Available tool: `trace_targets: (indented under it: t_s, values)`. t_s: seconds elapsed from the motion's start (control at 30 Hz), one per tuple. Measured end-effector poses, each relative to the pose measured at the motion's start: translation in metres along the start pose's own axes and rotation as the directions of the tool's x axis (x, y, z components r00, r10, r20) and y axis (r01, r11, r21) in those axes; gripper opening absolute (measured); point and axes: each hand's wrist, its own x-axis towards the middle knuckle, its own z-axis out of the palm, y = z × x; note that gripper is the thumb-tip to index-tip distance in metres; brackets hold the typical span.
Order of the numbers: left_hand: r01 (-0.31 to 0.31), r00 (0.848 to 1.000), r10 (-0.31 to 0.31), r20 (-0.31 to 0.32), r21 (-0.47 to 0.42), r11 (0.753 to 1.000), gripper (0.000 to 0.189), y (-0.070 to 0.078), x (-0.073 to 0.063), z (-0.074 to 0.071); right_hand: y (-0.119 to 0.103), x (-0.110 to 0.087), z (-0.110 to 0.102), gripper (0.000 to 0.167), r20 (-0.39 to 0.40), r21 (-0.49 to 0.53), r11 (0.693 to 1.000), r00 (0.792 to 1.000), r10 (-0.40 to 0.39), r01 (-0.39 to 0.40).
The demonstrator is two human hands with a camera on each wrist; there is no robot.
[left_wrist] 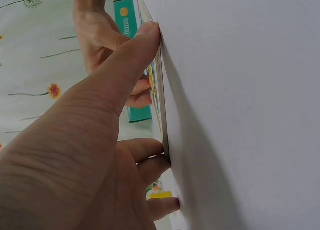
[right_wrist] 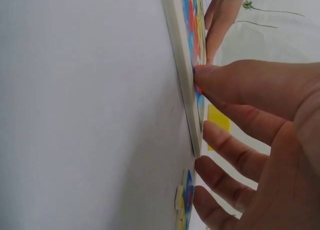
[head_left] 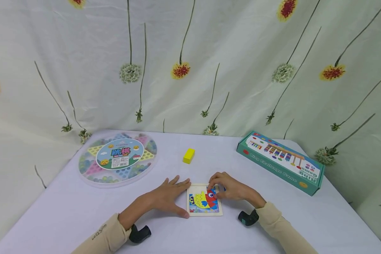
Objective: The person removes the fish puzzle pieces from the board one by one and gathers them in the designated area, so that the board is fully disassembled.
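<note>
A small wooden jigsaw puzzle (head_left: 204, 213) with a yellow and red fish lies flat on the white table; plain wood shows at its upper left. My left hand (head_left: 169, 195) is spread along its left side, thumb at the near corner and fingertips at the far corner. My right hand (head_left: 230, 188) pinches a puzzle piece (right_wrist: 200, 91) between thumb and index finger at the fish's red head; the fingers cover much of it. Beside the frame, below the other right fingers, lie loose blue and yellow puzzle pieces (right_wrist: 186, 200).
A yellow block (head_left: 188, 156) lies beyond the puzzle. At the back left is a round Chinese checkers set (head_left: 117, 158) in clear packaging. A green Ring Challenge Game box (head_left: 280, 162) sits at the back right, before a flowered curtain (head_left: 190, 98).
</note>
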Motion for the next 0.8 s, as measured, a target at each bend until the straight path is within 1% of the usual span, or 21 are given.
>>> trace_targets:
  t_s: [0.2,0.33,0.53,0.8]
  values:
    - [0.007,1.000,-0.006,-0.004,0.008,1.000,0.103,-0.0011,0.0012,0.0017,-0.0024,0.0001,0.0012,0.020,-0.010,0.017,1.000,1.000,0.024,-0.024]
    - [0.003,1.000,-0.003,-0.006,0.011,1.000,0.103,-0.0015,0.0015,0.0019,-0.0029,-0.0006,0.0009,0.021,-0.013,0.011,1.000,1.000,0.017,-0.017]
    - [0.002,1.000,-0.002,-0.005,0.006,1.000,0.103,-0.0016,0.0011,0.0015,-0.0042,-0.0008,0.0011,0.022,-0.011,0.001,0.999,0.999,0.033,-0.033]
    - [0.004,1.000,-0.004,-0.003,0.004,1.000,0.103,-0.0016,0.0011,0.0013,-0.0034,-0.0009,0.0011,0.022,-0.013,-0.005,1.000,1.000,0.023,-0.023]
